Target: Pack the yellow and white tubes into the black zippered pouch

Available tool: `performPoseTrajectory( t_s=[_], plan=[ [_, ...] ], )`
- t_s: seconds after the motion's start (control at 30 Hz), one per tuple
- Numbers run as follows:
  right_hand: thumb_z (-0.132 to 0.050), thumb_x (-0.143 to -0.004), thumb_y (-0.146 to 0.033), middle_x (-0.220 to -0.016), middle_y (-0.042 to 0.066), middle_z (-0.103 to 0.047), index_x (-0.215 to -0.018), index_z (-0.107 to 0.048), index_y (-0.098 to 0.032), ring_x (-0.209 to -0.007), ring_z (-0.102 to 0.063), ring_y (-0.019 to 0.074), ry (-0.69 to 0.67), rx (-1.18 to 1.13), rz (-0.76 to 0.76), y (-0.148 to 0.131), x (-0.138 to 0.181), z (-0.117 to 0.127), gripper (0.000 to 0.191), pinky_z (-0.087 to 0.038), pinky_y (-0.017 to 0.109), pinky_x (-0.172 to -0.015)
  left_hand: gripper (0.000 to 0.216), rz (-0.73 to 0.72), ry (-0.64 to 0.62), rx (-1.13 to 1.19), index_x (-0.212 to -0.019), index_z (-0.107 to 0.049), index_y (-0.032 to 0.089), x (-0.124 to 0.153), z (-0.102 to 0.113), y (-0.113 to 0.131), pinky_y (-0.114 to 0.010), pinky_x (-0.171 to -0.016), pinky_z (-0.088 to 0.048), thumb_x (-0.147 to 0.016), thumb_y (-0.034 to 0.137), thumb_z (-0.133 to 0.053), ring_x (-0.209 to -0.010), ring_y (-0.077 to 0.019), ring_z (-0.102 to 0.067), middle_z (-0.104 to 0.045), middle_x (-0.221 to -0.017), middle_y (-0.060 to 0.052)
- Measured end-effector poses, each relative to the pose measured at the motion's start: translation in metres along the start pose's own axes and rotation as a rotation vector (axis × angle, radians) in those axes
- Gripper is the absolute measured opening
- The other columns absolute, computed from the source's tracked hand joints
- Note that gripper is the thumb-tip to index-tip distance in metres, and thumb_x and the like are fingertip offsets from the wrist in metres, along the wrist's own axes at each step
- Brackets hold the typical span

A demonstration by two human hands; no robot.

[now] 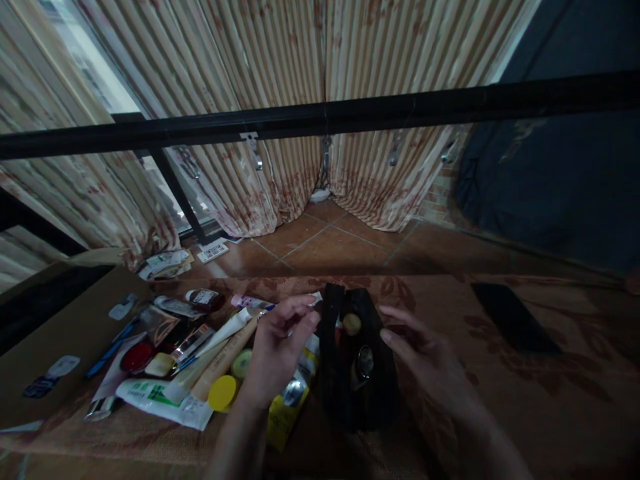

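A black pouch (384, 393) lies with its top parted in front of me. Inside it show a container with a dull yellow cap (351, 325) and a dark bottle with a round shiny top (365, 362). My left hand (280, 347) is at the pouch's left edge, fingers curled and thumb apart from them, with no object visible between. On the other side, my right hand (433, 360) has its fingertips by the right edge, thumb and fingers apart. Whether either hand touches the pouch is unclear. Below my left hand lies a yellow packet (284, 421).
Left of my hands are a white-and-green tube (165, 402), a yellow lid (223, 393), a red round lid (137, 358) and several other tubes. A cardboard box (90, 333) stands far left. A black flat rectangle (516, 319) lies right. A dark rail (290, 121) crosses behind.
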State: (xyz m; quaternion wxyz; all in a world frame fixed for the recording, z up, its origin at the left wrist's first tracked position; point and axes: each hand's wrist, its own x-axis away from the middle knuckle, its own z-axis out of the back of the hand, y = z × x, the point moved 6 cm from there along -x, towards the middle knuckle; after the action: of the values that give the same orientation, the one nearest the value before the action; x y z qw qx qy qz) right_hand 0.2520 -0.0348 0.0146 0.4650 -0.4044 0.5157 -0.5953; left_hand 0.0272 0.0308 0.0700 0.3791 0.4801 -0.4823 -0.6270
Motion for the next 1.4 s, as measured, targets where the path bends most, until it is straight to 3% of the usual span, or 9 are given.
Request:
performPoseTrajectory(
  t_s=[0.1,0.2,0.33,0.5,0.73,0.9,1.07,1.23,1.4],
  plan=[
    [-0.072,-0.079,-0.046,-0.108,0.004,-0.073,-0.122,-0.064,-0.028,-0.095,-0.068,0.0206,0.190,-0.039,-0.030,0.003,-0.001,0.010,0.047,-0.054,0.032,-0.082,0.020,0.048,0.204,0.056,-0.095,-0.067,0.016,0.007,0.009,-0.022,-0.020,-0.061,-0.044,-0.083,0.032,-0.068,-0.061,-0.0090,-0.052,-0.059,-0.066,0.003],
    [-0.073,-0.076,-0.051,-0.104,0.006,-0.074,-0.113,-0.069,-0.023,-0.091,-0.068,0.0216,0.288,-0.022,-0.098,0.006,-0.002,0.014,0.046,-0.055,0.032,-0.078,0.023,0.089,0.212,0.058,-0.095,-0.067,0.016,0.009,-0.001,-0.031,-0.019,-0.057,-0.041,-0.082,0.035,-0.068,-0.058,-0.0087,-0.049,-0.057,-0.063,0.004],
    [-0.073,-0.074,-0.054,-0.098,0.009,-0.075,-0.105,-0.071,-0.019,-0.089,-0.070,0.0250,0.246,-0.007,-0.167,0.010,-0.004,0.008,0.047,-0.056,0.034,-0.073,0.025,0.152,0.152,0.056,-0.097,-0.064,0.016,0.014,-0.019,-0.038,-0.019,-0.056,-0.041,-0.083,0.037,-0.066,-0.058,-0.0087,-0.049,-0.056,-0.065,0.004],
    [-0.073,-0.074,-0.054,-0.104,0.009,-0.075,-0.104,-0.071,-0.020,-0.097,-0.070,0.0271,0.213,-0.019,-0.152,0.012,-0.005,0.003,0.045,-0.057,0.038,-0.081,0.027,0.190,0.108,-0.025,-0.104,-0.062,0.017,0.023,-0.030,-0.044,-0.020,-0.058,-0.043,-0.087,0.038,-0.062,-0.060,-0.0099,-0.052,-0.057,-0.068,0.003],
    [-0.073,-0.075,-0.053,-0.099,0.007,-0.076,-0.100,-0.073,-0.021,-0.093,-0.070,0.0257,0.206,0.009,-0.137,0.011,-0.005,0.002,0.041,-0.056,0.038,-0.083,0.032,0.200,0.131,-0.133,-0.109,-0.061,0.016,0.023,-0.016,-0.044,-0.021,-0.058,-0.043,-0.091,0.042,-0.056,-0.063,-0.0116,-0.055,-0.062,-0.074,0.001],
    [-0.073,-0.074,-0.051,-0.092,0.006,-0.076,-0.095,-0.074,-0.021,-0.085,-0.070,0.0226,0.275,0.007,-0.135,0.012,-0.006,0.004,0.036,-0.056,0.033,-0.073,0.029,0.179,0.144,-0.195,-0.105,-0.062,0.017,0.019,0.003,-0.045,-0.022,-0.058,-0.042,-0.095,0.039,-0.047,-0.061,-0.0124,-0.052,-0.057,-0.068,0.002],
    [-0.072,-0.073,-0.049,-0.084,0.005,-0.075,-0.091,-0.074,-0.019,-0.072,-0.067,0.0198,0.357,0.049,-0.139,0.011,-0.006,0.006,0.035,-0.053,0.030,-0.062,0.025,0.217,0.029,-0.472,-0.104,-0.065,0.018,0.017,0.015,-0.050,-0.026,-0.066,-0.046,-0.093,0.026,-0.044,-0.068,-0.0159,-0.060,-0.065,-0.075,-0.002],
    [-0.070,-0.075,-0.049,-0.087,0.005,-0.076,-0.092,-0.074,-0.020,-0.076,-0.067,0.0203,0.361,0.070,-0.118,0.014,-0.007,0.008,0.034,-0.053,0.031,-0.066,0.030,0.352,-0.092,-0.945,-0.112,-0.064,0.019,0.021,0.018,-0.055,-0.034,-0.082,-0.048,-0.091,0.018,-0.044,-0.091,-0.0245,-0.069,-0.074,-0.095,-0.010],
    [-0.070,-0.075,-0.050,-0.088,0.006,-0.076,-0.092,-0.075,-0.020,-0.082,-0.070,0.0239,0.355,0.103,-0.119,0.015,-0.007,0.008,0.035,-0.055,0.034,-0.071,0.027,0.426,-0.243,-1.148,-0.113,-0.060,0.017,0.028,0.008,-0.062,-0.035,-0.084,-0.050,-0.090,0.017,-0.046,-0.100,-0.0271,-0.069,-0.072,-0.106,-0.014]
  ],
)
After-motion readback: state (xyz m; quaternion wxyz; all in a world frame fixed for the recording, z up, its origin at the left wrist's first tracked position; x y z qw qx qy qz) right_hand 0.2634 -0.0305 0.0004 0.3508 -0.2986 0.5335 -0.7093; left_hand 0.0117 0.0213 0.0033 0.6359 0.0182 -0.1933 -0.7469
